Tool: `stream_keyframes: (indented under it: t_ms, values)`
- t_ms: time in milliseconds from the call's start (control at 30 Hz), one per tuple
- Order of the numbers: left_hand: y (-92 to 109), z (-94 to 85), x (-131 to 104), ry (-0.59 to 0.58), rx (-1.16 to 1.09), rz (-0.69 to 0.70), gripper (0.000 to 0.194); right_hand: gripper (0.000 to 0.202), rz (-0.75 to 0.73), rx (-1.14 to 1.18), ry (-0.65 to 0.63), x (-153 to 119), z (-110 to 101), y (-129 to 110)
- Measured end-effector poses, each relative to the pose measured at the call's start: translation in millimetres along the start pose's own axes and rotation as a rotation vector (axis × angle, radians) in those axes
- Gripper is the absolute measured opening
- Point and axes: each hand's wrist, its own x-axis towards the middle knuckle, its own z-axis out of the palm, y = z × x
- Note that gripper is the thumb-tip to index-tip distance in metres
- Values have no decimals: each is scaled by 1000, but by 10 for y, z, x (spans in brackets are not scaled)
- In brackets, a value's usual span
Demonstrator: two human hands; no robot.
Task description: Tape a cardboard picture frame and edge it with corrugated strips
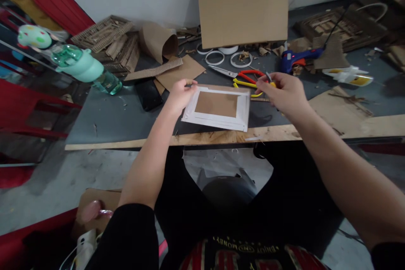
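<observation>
one white-edged cardboard frame (218, 107), flat and rectangular, near the front edge of the grey table (120, 116). left hand (181, 95) gripping its far left corner. right hand (284, 90) pinched shut on a small yellow tool (271, 82), mostly hidden by fingers, hard to identify. three white rings (215, 57) beyond, two scissors (245, 79), one blue glue gun (295, 59), one upright cardboard sheet (243, 6), smooth.

Both my arms reach forward, bare from the elbows.
My left hand (180, 95) curls in a pinch, fingers closed; my right hand (283, 90) hovers with fingertips pinched together, wrist level.
</observation>
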Motion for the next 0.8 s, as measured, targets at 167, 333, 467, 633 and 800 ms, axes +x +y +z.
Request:
stream_keyframes:
  t_ms: [167, 333, 467, 633, 800]
  values:
    - [-1, -141, -2, -137, 629, -34, 4, 46, -115, -414, 71, -3, -48, 48]
    - [63, -165, -54, -397, 670, -41, 8, 37, -167, -548, -118, 56, -41, 175]
    - [111, -167, -78, -477, 800, 81, 17, 37, -426, -504, -166, 147, 54, 339]
    - [49, -57, -72, -416, 790, 134, 15, 46, -590, -467, -156, 270, 286, 323]
    - [-56, 13, -56, -338, 584, 94, 13, 51, -667, -520, -149, 369, 407, 190]
